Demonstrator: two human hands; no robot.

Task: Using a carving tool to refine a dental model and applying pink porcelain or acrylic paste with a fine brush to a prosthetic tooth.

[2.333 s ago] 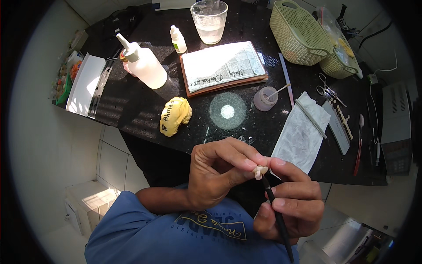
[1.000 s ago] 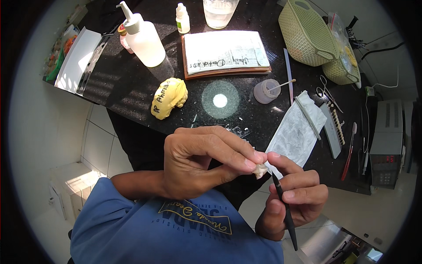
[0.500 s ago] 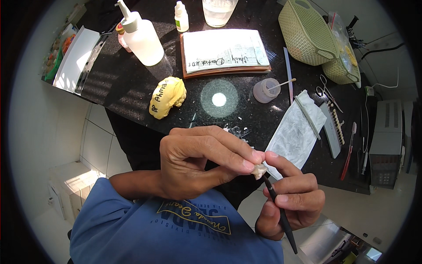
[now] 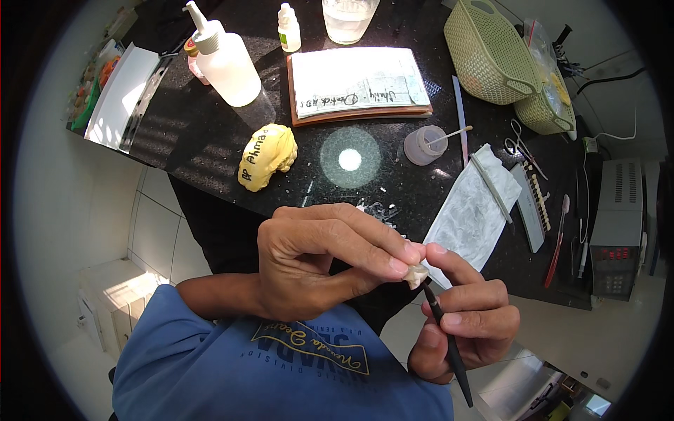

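Pinched between the fingertips of my left hand (image 4: pixel 330 256) is a small off-white dental crown-like piece (image 4: pixel 415 276). My right hand (image 4: pixel 474 312) grips a slim black brush-like tool (image 4: pixel 450 342) whose rear end tapers downward. The tool's front end meets the lower side of the piece; its very tip is too small to make out. My right forefinger reaches up close to the left fingertips, and I cannot tell if they touch. Beyond my hands lies a yellow dental cast (image 4: pixel 265 158) with handwriting on it.
On the dark speckled counter stand a pump bottle (image 4: pixel 235 70), a notepad (image 4: pixel 358 81), a glass of water (image 4: pixel 349 19) and a small cup (image 4: pixel 423 146) with a stick. A white sheet (image 4: pixel 467 210), a shade guide (image 4: pixel 539 200), scissors (image 4: pixel 521 144) and green baskets (image 4: pixel 484 52) are at right.
The white piece has turned slightly between my left fingertips, and the black tool has shifted a little. Both hands stay in nearly the same place. Red digits now show on the grey device at right.
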